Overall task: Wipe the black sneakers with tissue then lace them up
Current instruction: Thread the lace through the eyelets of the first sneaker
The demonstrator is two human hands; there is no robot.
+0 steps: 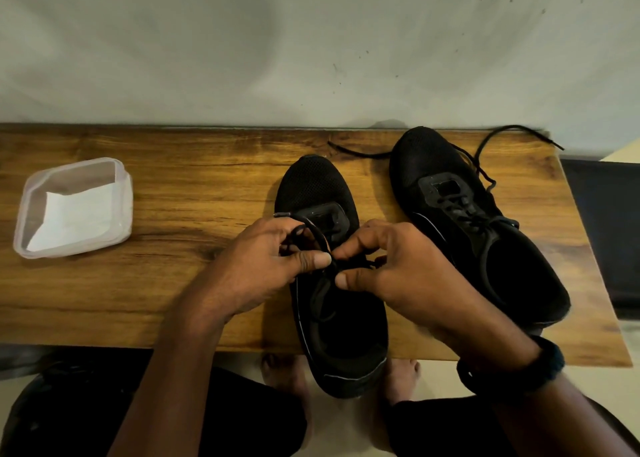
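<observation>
Hands (pixel 263 273) on lace (pixel 313 230) of near sneaker (pixel 315 182)

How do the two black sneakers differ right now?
Both the left hand and right hand pinch the left sneaker's lace; the right sneaker is untouched, its lace ends trailing across the table. The left sneaker's heel overhangs the table's near edge; the right sneaker sits farther back. Both are black, toes toward the wall.

- tub (pixel 125 210) at frame left on the table (pixel 173 283), tissue (pixel 74 217) in it
- one sneaker (pixel 311 182) centre, heel past the table's lower edge
- other sneaker (pixel 433 158) just right, higher up
- both toes point up-frame at the wall (pixel 311 40)
</observation>
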